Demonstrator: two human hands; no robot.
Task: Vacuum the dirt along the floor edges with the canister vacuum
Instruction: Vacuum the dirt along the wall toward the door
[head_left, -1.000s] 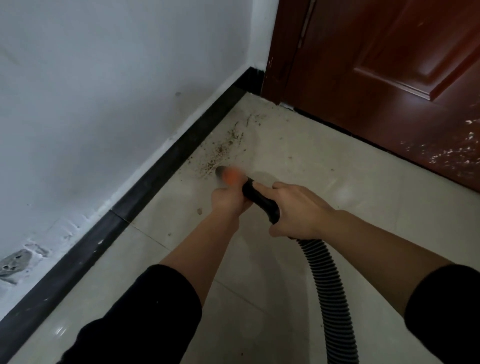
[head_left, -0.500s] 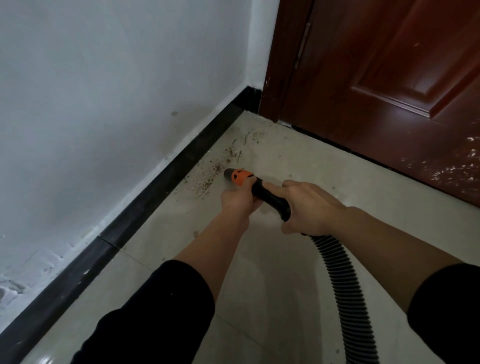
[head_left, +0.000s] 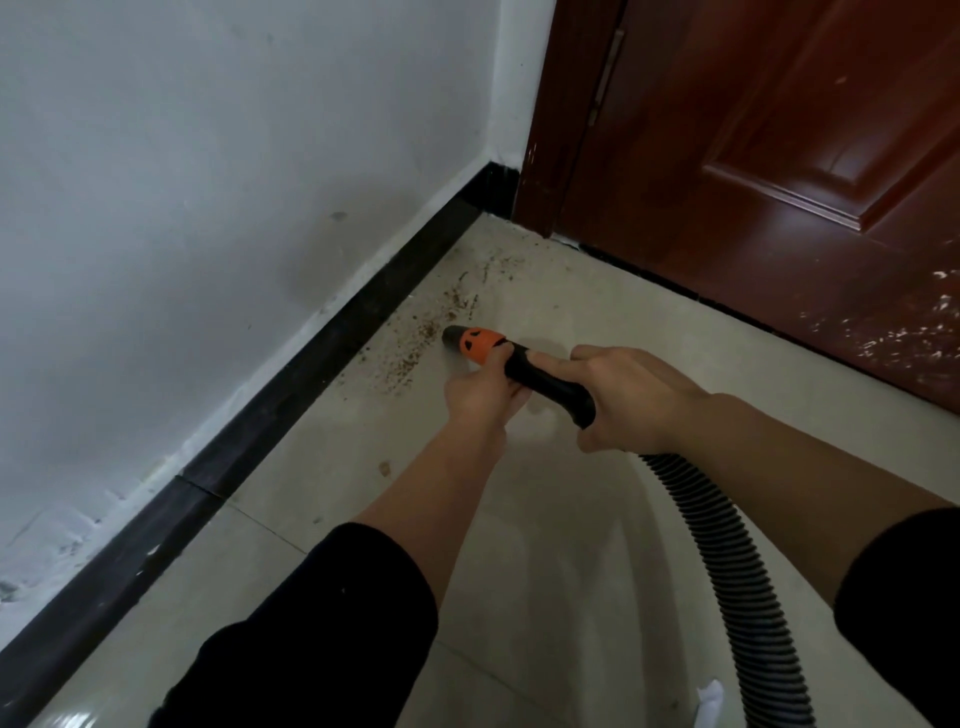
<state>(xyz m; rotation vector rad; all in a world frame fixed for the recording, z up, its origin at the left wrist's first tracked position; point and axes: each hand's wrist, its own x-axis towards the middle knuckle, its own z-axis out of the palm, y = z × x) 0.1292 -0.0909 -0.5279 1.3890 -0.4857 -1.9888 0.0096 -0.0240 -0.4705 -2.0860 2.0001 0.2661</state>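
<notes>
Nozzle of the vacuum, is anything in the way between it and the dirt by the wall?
Nothing visible. The nozzle, held by the left hand and the right hand, points at the dirt, which starts just ahead of its tip and runs along the black baseboard. Only bare floor lies between.

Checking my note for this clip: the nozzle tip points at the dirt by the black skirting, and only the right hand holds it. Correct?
Not quite. The head view shows both hands on the nozzle: the left hand grips it just behind the orange tip, the right hand further back near the hose. The tip does point at the dirt by the black skirting.
</notes>
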